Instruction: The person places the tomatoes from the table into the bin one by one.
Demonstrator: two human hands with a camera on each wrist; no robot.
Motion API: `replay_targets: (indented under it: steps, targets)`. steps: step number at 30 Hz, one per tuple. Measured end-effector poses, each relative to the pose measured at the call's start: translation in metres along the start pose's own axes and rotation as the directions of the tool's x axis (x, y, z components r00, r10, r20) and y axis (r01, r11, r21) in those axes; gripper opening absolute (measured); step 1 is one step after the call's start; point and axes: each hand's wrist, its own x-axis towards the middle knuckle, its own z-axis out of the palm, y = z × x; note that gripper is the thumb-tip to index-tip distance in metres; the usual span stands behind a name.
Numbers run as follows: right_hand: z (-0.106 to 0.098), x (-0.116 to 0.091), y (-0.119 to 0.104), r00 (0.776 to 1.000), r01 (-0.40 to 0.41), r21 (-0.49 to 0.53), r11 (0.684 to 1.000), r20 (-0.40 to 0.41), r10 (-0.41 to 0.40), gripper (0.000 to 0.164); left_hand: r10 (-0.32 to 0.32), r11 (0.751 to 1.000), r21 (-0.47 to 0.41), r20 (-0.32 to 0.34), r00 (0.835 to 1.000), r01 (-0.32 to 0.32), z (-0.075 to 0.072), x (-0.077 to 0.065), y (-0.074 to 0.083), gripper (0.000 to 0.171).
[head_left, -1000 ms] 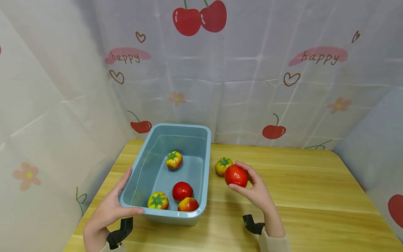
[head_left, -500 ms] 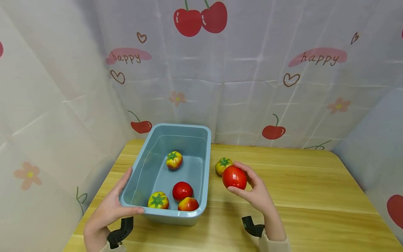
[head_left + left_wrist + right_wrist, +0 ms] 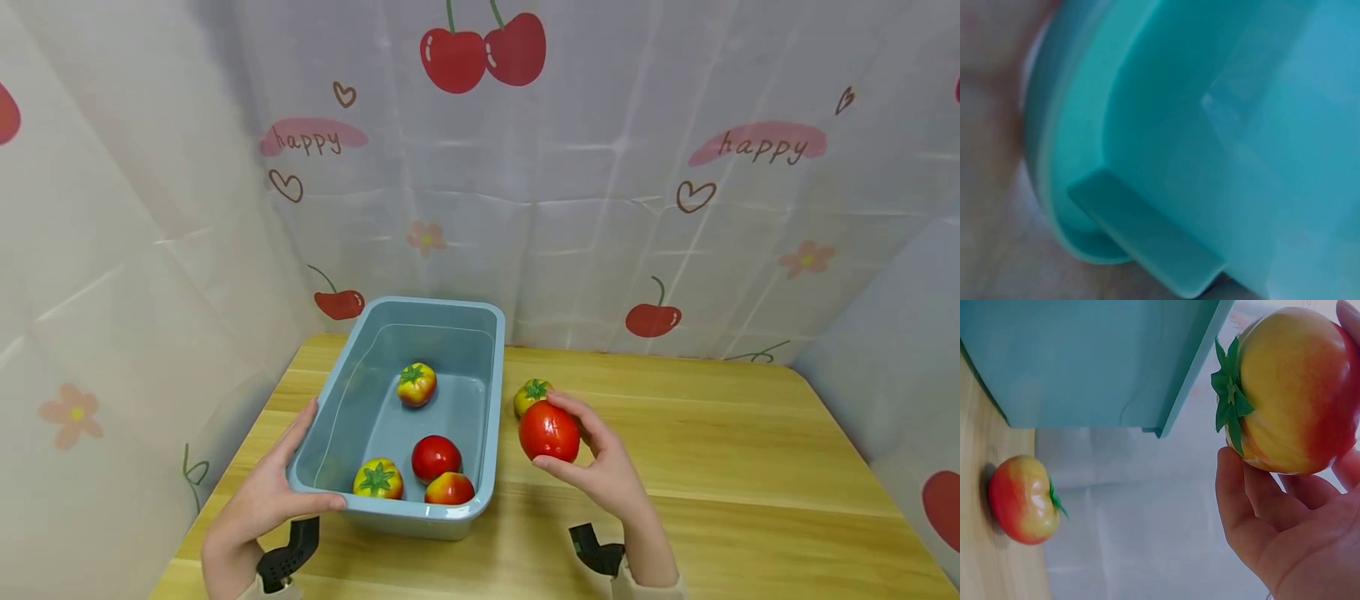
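Note:
My right hand (image 3: 603, 467) holds a toy tomato (image 3: 549, 432) between thumb and fingers, above the table just right of the blue plastic bin (image 3: 497, 400). The right wrist view shows this tomato's yellow side and green leaves, while its red side faces the head camera. At the bin's near left corner, my left hand (image 3: 258, 500) grips the rim, thumb along the front and fingers down the left side. Inside the bin lie several more toy tomatoes, among them a yellow one (image 3: 416, 385) towards the back and a red one (image 3: 436, 458) nearer the front.
Another yellow toy tomato (image 3: 531, 395) stands on the wooden table (image 3: 720, 442) right of the bin, partly hidden behind the held one. A printed white curtain (image 3: 570, 233) hangs behind the table and along both sides.
My right hand has moved a little left and towards me with the tomato, nearer the bin. The left hand stays on the bin's corner. The head view has shifted slightly.

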Motion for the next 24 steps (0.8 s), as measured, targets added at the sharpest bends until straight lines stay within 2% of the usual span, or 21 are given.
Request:
replay_targets:
  steps: [13, 24]
  targets:
    - [0.013, -0.001, -0.013, 0.998, 0.056, 0.058, 0.997, 0.032, -0.058, 0.068, 0.001, 1.0, -0.018, 0.001, 1.0, -0.001, 0.001, 0.0, 0.001, 0.114]
    - [0.023, 0.001, -0.017, 0.995, 0.099, 0.083, 0.992, 0.017, -0.101, 0.071, -0.01, 0.999, -0.035, 0.011, 1.0, 0.011, 0.0, 0.001, 0.001, 0.113]
